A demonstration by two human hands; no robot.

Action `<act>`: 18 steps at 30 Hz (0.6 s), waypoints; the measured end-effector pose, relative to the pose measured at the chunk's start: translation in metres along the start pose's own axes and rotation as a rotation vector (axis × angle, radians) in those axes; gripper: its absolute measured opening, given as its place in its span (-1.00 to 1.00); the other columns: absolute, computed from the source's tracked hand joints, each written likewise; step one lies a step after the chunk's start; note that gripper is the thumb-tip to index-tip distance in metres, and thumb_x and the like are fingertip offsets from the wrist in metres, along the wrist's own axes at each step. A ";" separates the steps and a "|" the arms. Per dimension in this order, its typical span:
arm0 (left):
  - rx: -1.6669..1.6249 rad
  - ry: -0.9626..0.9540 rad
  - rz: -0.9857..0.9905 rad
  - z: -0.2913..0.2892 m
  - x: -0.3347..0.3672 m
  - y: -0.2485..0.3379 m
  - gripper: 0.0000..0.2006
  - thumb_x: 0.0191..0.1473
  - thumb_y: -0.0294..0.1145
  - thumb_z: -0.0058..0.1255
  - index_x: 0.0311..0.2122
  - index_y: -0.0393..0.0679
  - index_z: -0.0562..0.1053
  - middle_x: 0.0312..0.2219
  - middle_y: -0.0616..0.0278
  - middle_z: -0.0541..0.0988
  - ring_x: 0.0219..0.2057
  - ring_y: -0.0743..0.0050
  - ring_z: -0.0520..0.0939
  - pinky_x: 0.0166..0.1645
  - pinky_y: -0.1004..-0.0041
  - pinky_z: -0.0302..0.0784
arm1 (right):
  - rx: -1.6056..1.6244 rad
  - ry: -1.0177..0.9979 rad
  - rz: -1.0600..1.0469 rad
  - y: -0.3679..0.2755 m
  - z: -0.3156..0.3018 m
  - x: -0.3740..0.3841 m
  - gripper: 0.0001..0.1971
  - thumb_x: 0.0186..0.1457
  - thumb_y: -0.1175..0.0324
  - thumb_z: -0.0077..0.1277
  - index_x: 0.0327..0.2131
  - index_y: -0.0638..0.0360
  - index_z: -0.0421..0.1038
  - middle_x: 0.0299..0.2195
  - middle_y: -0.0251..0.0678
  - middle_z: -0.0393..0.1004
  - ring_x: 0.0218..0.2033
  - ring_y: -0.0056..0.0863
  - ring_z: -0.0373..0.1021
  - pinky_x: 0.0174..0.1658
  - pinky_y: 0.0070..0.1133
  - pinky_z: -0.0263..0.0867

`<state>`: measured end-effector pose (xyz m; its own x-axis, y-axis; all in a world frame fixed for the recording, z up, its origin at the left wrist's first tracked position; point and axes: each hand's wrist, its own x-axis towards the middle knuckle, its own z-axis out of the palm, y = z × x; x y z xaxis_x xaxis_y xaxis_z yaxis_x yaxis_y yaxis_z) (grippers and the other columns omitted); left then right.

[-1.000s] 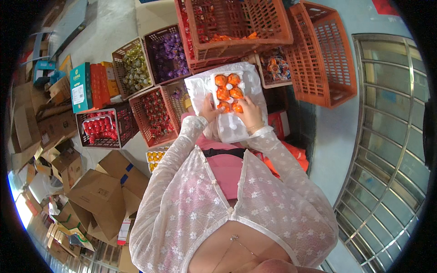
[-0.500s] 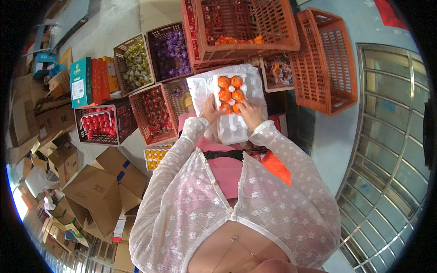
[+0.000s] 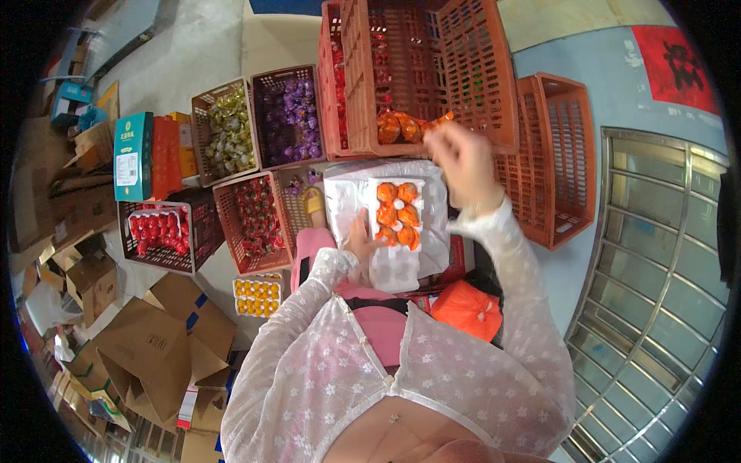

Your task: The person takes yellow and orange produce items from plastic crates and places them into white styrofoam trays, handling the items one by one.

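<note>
A white plastic tray (image 3: 395,272) lies on a white plastic-wrapped bundle (image 3: 347,185) in front of me. Its far cups hold several round pieces in shiny orange wrappers (image 3: 407,215), in two columns; the near cups are bare. My left hand (image 3: 359,241) rests at the tray's left edge, fingers stretched along it and thumb toward the cups. My right hand (image 3: 465,166) is raised beyond the tray, at the near rim of a large orange-brown crate (image 3: 478,69). It is motion-blurred, its fingertips beside orange-wrapped pieces (image 3: 400,127) in that crate; whether it holds one cannot be seen.
To the left stand crates of purple (image 3: 297,116), yellow-green (image 3: 231,131) and red (image 3: 258,216) wrapped pieces. A tray of yellow pieces (image 3: 258,297) sits nearby. Open cardboard boxes (image 3: 147,347) fill the lower left. Another orange-brown crate (image 3: 567,154) stands right, near a barred window (image 3: 641,309).
My right hand has left the tray and moved up and right to the crate of orange-wrapped pieces. My left hand stays at the tray. The whole view has shifted, with the tray now lower.
</note>
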<state>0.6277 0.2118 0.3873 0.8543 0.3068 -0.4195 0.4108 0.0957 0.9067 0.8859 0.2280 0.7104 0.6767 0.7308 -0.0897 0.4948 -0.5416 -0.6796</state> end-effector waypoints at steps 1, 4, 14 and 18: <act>-0.021 -0.005 -0.005 0.002 -0.002 0.004 0.01 -0.18 -0.14 0.26 0.22 -0.36 -0.14 0.01 -0.25 0.18 0.02 -0.12 0.24 0.13 0.16 0.14 | -0.023 0.025 -0.044 0.001 -0.004 0.031 -0.80 0.09 0.25 -0.02 -0.42 0.18 0.45 -0.56 -0.24 0.49 -0.54 -0.39 0.45 -0.50 -0.53 0.27; -0.014 -0.018 0.016 0.005 -0.003 0.004 0.04 -0.21 -0.11 0.27 0.22 -0.37 -0.14 0.01 -0.27 0.18 0.02 -0.16 0.22 0.14 0.13 0.11 | -0.127 -0.421 0.084 0.075 0.037 0.119 -0.77 0.10 0.29 -0.03 -0.19 0.12 0.47 -0.31 -0.25 0.54 -0.32 -0.39 0.47 -0.22 -0.46 0.34; 0.053 0.005 0.039 -0.004 -0.003 0.024 0.06 -0.26 -0.14 0.31 0.22 -0.37 -0.13 -0.06 -0.21 0.26 -0.03 -0.15 0.31 0.09 0.15 0.19 | -1.063 -1.030 -0.743 0.140 0.119 0.137 -0.54 -0.07 0.40 -0.05 0.00 0.11 0.33 0.14 -0.35 0.19 0.11 -0.45 0.18 0.05 -0.40 0.21; 0.134 0.023 0.091 -0.003 -0.001 0.026 0.06 -0.24 -0.13 0.30 0.22 -0.36 -0.13 -0.06 -0.21 0.26 -0.03 -0.15 0.30 0.09 0.15 0.19 | -0.874 -0.904 -0.594 0.151 0.112 0.151 -0.51 0.05 0.34 -0.04 0.09 0.12 0.20 0.04 -0.34 0.33 0.00 -0.41 0.29 0.02 -0.42 0.22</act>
<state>0.6368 0.2167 0.4113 0.8829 0.3307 -0.3333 0.3722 -0.0602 0.9262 1.0018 0.3029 0.5130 -0.1703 0.7709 -0.6137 0.9844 0.1049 -0.1414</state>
